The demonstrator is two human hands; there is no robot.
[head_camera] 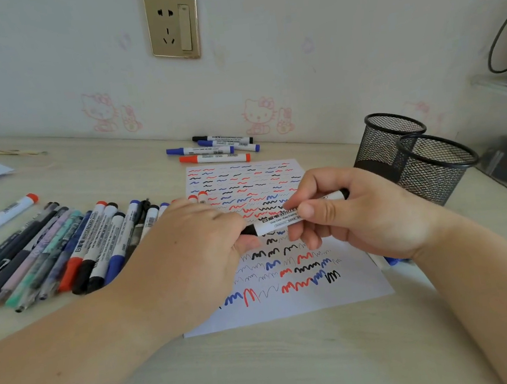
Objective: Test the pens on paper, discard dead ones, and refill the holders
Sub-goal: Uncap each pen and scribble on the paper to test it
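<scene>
Head view: both forearms reach in from the bottom corners and meet over the sheet of paper, which lies flat on the pale wooden desk and is covered with red, blue and black scribbles. The right hand is turned palm-left, its fingers and thumb curled round the white barrel of a black whiteboard marker. The marker lies nearly level above the paper, its rear end poking out past the right knuckles. The left hand comes in with its back up, wrist bent slightly, and its fingertips pinch the black cap end of the same marker; whether the cap is seated or partly off cannot be told.

Left of the paper, a row of pens and markers lies side by side on the desk, partly hidden under the left wrist. One red-capped marker lies apart at the far left. Beyond the top edge of the paper, near the wall, four markers lie in a loose pile. Two black mesh holders stand upright to the right of the paper, touching or nearly so. A blue pen tip shows just under the right wrist.
</scene>
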